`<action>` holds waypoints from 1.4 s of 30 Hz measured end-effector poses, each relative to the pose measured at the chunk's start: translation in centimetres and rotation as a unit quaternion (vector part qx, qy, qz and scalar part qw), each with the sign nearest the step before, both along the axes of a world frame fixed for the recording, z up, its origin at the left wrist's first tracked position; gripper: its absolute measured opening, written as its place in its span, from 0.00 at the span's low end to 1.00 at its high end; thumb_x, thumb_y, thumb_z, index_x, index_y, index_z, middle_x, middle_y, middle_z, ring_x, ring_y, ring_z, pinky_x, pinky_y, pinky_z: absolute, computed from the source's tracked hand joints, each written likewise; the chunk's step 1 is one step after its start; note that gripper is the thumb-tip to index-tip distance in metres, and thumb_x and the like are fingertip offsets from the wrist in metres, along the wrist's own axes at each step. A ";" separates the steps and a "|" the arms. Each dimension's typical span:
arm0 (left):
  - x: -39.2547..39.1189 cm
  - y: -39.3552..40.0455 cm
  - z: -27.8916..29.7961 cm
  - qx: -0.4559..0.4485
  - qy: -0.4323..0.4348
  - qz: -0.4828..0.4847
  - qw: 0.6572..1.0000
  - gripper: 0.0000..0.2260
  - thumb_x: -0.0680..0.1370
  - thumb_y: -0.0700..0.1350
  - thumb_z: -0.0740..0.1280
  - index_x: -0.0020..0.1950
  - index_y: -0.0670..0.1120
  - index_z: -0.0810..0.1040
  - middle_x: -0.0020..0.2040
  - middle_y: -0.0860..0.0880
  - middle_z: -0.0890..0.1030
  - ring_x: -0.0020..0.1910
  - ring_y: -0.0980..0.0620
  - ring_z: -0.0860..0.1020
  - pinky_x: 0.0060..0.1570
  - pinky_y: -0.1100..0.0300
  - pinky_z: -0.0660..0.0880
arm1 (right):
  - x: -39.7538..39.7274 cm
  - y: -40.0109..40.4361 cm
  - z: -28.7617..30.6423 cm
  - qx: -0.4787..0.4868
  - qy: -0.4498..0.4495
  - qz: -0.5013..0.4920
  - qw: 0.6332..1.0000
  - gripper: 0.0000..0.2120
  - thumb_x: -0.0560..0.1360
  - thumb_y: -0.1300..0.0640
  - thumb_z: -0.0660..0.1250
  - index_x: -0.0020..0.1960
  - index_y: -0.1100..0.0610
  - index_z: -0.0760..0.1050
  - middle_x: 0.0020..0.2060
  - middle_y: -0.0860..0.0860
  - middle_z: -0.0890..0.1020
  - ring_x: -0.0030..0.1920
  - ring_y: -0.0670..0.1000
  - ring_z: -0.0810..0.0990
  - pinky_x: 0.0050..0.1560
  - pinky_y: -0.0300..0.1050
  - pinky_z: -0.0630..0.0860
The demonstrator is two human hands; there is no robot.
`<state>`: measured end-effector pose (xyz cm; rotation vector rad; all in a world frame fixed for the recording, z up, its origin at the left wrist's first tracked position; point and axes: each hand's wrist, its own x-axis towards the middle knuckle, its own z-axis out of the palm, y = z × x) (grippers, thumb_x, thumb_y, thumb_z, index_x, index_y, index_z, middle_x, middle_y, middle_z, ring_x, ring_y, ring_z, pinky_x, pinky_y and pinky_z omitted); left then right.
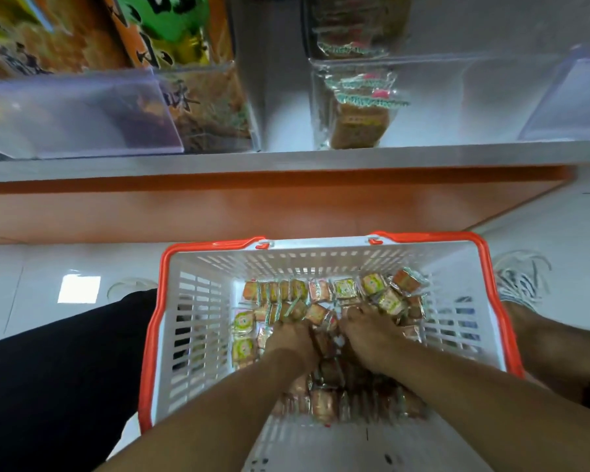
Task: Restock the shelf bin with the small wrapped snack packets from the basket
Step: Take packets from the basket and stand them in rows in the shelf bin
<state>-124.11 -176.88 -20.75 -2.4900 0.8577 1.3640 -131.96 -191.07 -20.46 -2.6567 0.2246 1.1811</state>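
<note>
Glossy white floor tiles, slatted plastic basket (198,301), both hands (334,338) buried among crinkly square snack packets (346,288), grip unclear

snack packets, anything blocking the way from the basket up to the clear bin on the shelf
Nothing visible does. Both hands, left hand and right hand, are already in the snack packets inside the basket, and the clear bin above is open-topped.

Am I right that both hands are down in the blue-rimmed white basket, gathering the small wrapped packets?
Not quite: the basket has an orange-red rim, not blue, as the head view shows. Both the left hand and right hand are indeed down among the small wrapped packets.
</note>
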 end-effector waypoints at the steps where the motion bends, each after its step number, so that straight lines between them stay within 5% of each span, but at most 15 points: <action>1: 0.3 0.0 0.0 -0.009 0.007 0.008 1.000 0.15 0.81 0.47 0.64 0.67 0.48 0.75 0.64 0.44 0.79 0.63 0.45 0.77 0.64 0.51 0.75 | 0.0 0.1 0.2 0.005 0.005 0.007 1.000 0.16 0.79 0.56 0.63 0.66 0.54 0.74 0.67 0.55 0.72 0.71 0.59 0.65 0.65 0.56 0.70; 6: 0.4 0.2 0.4 -0.041 0.030 0.081 0.995 0.10 0.79 0.34 0.66 0.55 0.45 0.83 0.54 0.45 0.84 0.51 0.48 0.84 0.55 0.55 0.82 | -0.1 0.7 1.5 -0.017 -0.002 0.029 0.999 0.13 0.77 0.60 0.65 0.62 0.54 0.75 0.64 0.54 0.76 0.71 0.57 0.65 0.65 0.58 0.71; 11: 1.8 0.5 2.4 -0.078 0.051 0.190 0.977 0.09 0.78 0.37 0.66 0.53 0.45 0.85 0.51 0.48 0.85 0.47 0.51 0.83 0.47 0.60 0.81 | 1.9 -0.1 6.1 -0.003 0.001 0.024 1.000 0.15 0.77 0.61 0.66 0.63 0.55 0.75 0.60 0.55 0.80 0.64 0.57 0.74 0.59 0.49 0.74; 13: 3.3 0.5 4.8 -0.106 0.113 0.252 0.955 0.09 0.77 0.36 0.67 0.50 0.45 0.85 0.50 0.48 0.86 0.46 0.51 0.84 0.46 0.57 0.83 | 3.1 -0.5 9.6 0.021 0.026 0.020 0.999 0.11 0.75 0.57 0.70 0.57 0.56 0.76 0.56 0.55 0.81 0.58 0.57 0.79 0.49 0.45 0.73; 16: 6.1 -0.3 10.5 -0.139 0.220 0.338 0.904 0.15 0.77 0.32 0.62 0.49 0.45 0.87 0.40 0.48 0.83 0.30 0.54 0.81 0.27 0.61 0.78 | 5.5 -1.0 17.0 0.045 0.057 0.067 0.995 0.11 0.72 0.56 0.73 0.53 0.58 0.79 0.48 0.55 0.82 0.49 0.58 0.81 0.46 0.46 0.78; 18: 7.7 -1.4 15.3 -0.167 0.278 0.362 0.874 0.18 0.76 0.31 0.59 0.42 0.45 0.88 0.35 0.47 0.83 0.25 0.55 0.78 0.23 0.63 0.75 | 7.2 -1.6 23.2 0.048 0.054 0.115 0.991 0.08 0.72 0.56 0.73 0.51 0.57 0.80 0.45 0.54 0.82 0.44 0.56 0.79 0.41 0.45 0.76; 22: 9.8 -3.5 25.4 -0.258 0.335 0.377 0.824 0.19 0.77 0.35 0.62 0.30 0.45 0.85 0.31 0.49 0.82 0.26 0.54 0.79 0.23 0.62 0.75 | 8.5 -4.4 36.6 0.112 -0.077 0.071 0.988 0.17 0.69 0.45 0.77 0.52 0.48 0.74 0.44 0.49 0.83 0.43 0.50 0.81 0.38 0.46 0.73; 25: 11.0 -4.0 32.6 -0.341 0.419 0.424 0.727 0.08 0.74 0.41 0.67 0.47 0.41 0.85 0.49 0.41 0.84 0.45 0.47 0.82 0.38 0.55 0.81 | 8.0 -7.0 43.4 0.136 -0.295 -0.007 0.946 0.16 0.68 0.41 0.74 0.50 0.45 0.74 0.40 0.44 0.81 0.37 0.41 0.78 0.38 0.40 0.73; 27: 11.6 -3.8 36.0 -0.401 0.438 0.451 0.666 0.13 0.73 0.49 0.70 0.48 0.40 0.86 0.50 0.40 0.85 0.44 0.45 0.85 0.42 0.52 0.84 | 8.0 -8.3 44.7 0.151 -0.410 -0.064 0.897 0.14 0.70 0.46 0.74 0.51 0.45 0.73 0.40 0.44 0.81 0.37 0.41 0.79 0.39 0.42 0.74; 29: 11.6 -3.6 38.4 -0.444 0.415 0.459 0.648 0.22 0.75 0.58 0.68 0.47 0.39 0.87 0.49 0.39 0.85 0.44 0.45 0.85 0.43 0.51 0.84 | 8.0 -8.5 44.1 0.143 -0.505 -0.079 0.848 0.13 0.72 0.53 0.74 0.52 0.47 0.73 0.40 0.41 0.80 0.39 0.39 0.78 0.41 0.40 0.73; 32: 10.9 -3.5 39.4 -0.501 0.372 0.474 0.622 0.26 0.73 0.63 0.70 0.48 0.40 0.85 0.48 0.41 0.84 0.44 0.45 0.85 0.45 0.51 0.83 | 8.4 -7.1 41.7 0.036 -0.633 0.031 0.773 0.11 0.74 0.55 0.71 0.55 0.51 0.77 0.42 0.44 0.81 0.39 0.41 0.78 0.35 0.46 0.76; 34: 10.3 -3.7 39.0 -0.533 0.359 0.485 0.593 0.23 0.70 0.62 0.73 0.47 0.42 0.85 0.47 0.43 0.85 0.45 0.46 0.85 0.43 0.52 0.82 | 8.9 -6.6 40.2 -0.064 -0.680 0.131 0.719 0.11 0.75 0.55 0.70 0.57 0.52 0.80 0.41 0.49 0.81 0.40 0.51 0.81 0.25 0.50 0.74; 38: 10.2 -4.0 38.0 -0.561 0.317 0.467 0.605 0.14 0.76 0.56 0.70 0.50 0.47 0.85 0.48 0.44 0.84 0.48 0.46 0.84 0.42 0.54 0.79 | 9.7 -6.3 38.9 -0.095 -0.690 0.190 0.691 0.10 0.76 0.57 0.69 0.58 0.53 0.81 0.39 0.50 0.76 0.37 0.54 0.78 0.20 0.50 0.71; 42: 11.0 -4.5 37.3 -0.567 0.268 0.450 0.636 0.10 0.77 0.49 0.69 0.50 0.47 0.88 0.49 0.43 0.86 0.45 0.49 0.85 0.42 0.53 0.81 | 9.0 -7.0 38.3 0.044 -0.643 0.084 0.760 0.15 0.75 0.56 0.72 0.61 0.48 0.79 0.44 0.45 0.79 0.43 0.48 0.80 0.33 0.49 0.78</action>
